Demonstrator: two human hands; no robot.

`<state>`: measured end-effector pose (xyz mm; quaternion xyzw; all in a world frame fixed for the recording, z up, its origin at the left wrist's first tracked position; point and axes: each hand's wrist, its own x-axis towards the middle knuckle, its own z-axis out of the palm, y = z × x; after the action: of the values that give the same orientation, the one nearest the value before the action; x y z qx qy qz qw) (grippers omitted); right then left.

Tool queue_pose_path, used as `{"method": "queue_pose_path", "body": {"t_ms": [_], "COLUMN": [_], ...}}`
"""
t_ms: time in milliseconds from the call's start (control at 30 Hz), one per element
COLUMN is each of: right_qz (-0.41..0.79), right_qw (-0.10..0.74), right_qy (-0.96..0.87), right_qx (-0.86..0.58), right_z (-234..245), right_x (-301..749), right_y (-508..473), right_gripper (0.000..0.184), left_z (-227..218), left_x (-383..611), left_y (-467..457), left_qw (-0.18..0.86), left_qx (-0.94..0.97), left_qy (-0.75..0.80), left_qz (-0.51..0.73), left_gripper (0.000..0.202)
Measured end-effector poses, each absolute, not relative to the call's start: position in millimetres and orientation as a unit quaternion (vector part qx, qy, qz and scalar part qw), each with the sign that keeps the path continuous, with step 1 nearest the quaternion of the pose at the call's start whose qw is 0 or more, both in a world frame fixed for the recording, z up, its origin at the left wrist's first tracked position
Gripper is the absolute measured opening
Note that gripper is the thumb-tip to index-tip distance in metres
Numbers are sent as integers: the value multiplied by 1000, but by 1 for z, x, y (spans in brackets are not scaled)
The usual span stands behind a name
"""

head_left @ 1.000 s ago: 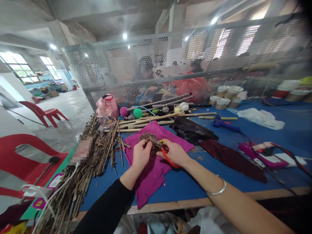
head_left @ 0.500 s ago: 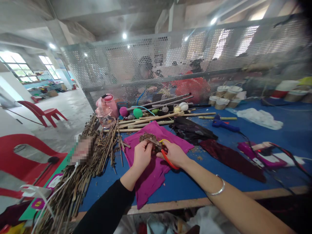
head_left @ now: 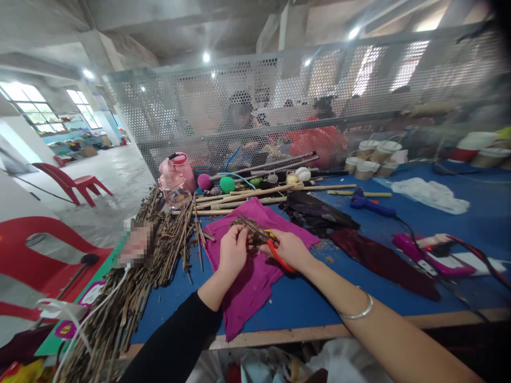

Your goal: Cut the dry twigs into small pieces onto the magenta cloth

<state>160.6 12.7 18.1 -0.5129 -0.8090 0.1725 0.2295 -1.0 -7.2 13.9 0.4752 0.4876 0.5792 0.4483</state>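
A: "How many hands do we see at the desk (head_left: 311, 303)?"

B: "Two, both bare. The left hand (head_left: 232, 252) has its fingers closed on the near edge of one clump of dried plant bits (head_left: 256, 242), though the exact piece they pinch is hidden from us. The right hand (head_left: 291, 251) has its fingers clamped on one pair of scissors (head_left: 279, 257)."

A: "Can we see the scissors whole?"

B: "No. The blades run leftward and away from the right fingers, across the clump; we make out a red handle and a little yellow, and the fingers cover the rest. One magenta cloth (head_left: 247, 295) lies under the clump and both sets of fingers."

A: "What do we count around them?"

B: "Left of the left fingers, dried stalks (head_left: 131, 292), too tangled to number and cut off below. Beyond the fingers, pale sticks (head_left: 247, 196) overlap, so we lose count. To the right of the right fingers, two dark cloths, one black (head_left: 319, 211) and one maroon (head_left: 379, 258), and one blue glue gun (head_left: 371, 205)."

A: "And farther off?"

B: "Well beyond the right fingers, five cups (head_left: 366, 169) we can make out. Straight ahead, a perforated panel (head_left: 179, 106) partly hides two people."
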Motion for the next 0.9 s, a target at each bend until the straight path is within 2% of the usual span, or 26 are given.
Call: {"method": "queue_pose_path", "body": {"t_ms": [100,233,467,900], "right_qz": [195,230,220,186], "right_qw": [242,244,241,273], "right_qy": [-810,-818,-824,-824], "right_qx": [-497,-468,-463,-460], "right_z": [18,22,24,23], "right_x": [161,160,160,154], "right_y": [12,10,8,5], "right_gripper": [40,38,34,38], "left_z": [14,15,14,11], "left_x": [0,-1,-4,0], "left_y": [-7,-8,-7,-10], "left_qw": [456,435,398,368], "left_qx": [476,499,531,530], "left_qy": [478,489,517,531], "left_qz": [580,568,541,549], "left_gripper": [17,17,20,23]}}
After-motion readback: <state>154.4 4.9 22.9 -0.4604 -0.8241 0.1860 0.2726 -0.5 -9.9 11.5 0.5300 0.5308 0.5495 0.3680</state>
